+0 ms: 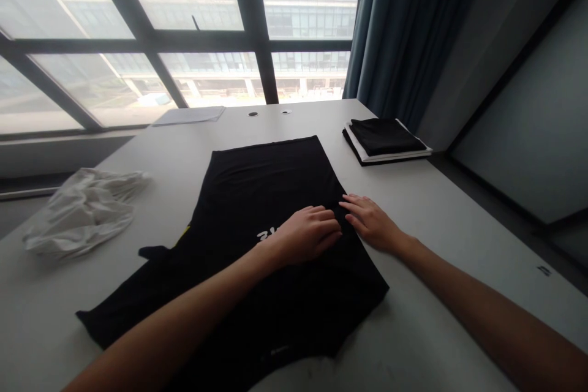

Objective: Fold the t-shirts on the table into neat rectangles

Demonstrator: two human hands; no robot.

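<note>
A black T-shirt [266, 177] lies spread on the white table, its hem toward the window and its neckline at the near edge of view. White lettering on its chest is partly hidden behind my left hand [309, 234]. That hand rests on the shirt right of its middle, fingers curled down and closed at the fabric. My right hand [373, 222] lies at the shirt's right side edge, fingers stretched out and fingertips touching the cloth. A bit of yellow shows at the shirt's left edge, beside a small dark piece of fabric [154, 252].
Crumpled white cloth [87, 211] lies on the left of the table [459, 220]. Folded black and white garments [386, 138] are stacked at the back right. Papers [189, 115] lie at the far edge, below the windows. A dark blue curtain [404, 30] hangs behind the stack.
</note>
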